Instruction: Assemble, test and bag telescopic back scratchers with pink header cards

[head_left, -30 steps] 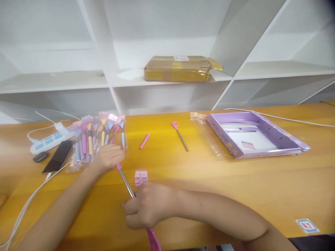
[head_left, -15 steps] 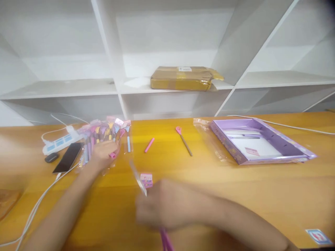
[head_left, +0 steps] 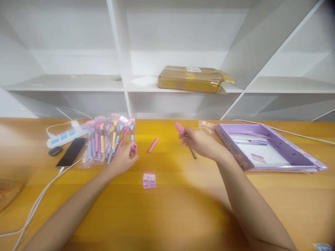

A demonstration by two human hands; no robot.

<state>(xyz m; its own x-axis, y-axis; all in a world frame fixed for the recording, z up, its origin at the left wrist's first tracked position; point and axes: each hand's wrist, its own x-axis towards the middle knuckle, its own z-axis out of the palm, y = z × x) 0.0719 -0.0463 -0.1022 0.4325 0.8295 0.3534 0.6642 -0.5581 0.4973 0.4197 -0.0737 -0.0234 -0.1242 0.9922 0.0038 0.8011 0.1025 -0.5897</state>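
My left hand (head_left: 124, 161) is closed around a pink tube (head_left: 134, 147), its dark open end facing up. Just beyond it lie bagged back scratchers (head_left: 102, 143) with coloured handles and hand-shaped heads. My right hand (head_left: 196, 140) is closed on the pink head of a back scratcher (head_left: 179, 128), at the back of the table. A thin metal rod (head_left: 193, 152) shows below that hand; whether one or two scratchers lie there I cannot tell. Between the hands rests another pink tube (head_left: 153, 145), with small pink cards (head_left: 149, 181) nearer me.
A purple open box (head_left: 274, 167) holding white and purple pieces stands at right, beside a clear bag (head_left: 206, 125). At left are a phone (head_left: 72, 152), a power strip (head_left: 64, 138), a black case (head_left: 55, 151) and cables. A taped carton (head_left: 193, 80) sits on the shelf.
My right hand has moved from the front middle, where it held a back scratcher by its rod, to the back right. My left hand has drawn slightly away from the bags, keeping the pink tube.
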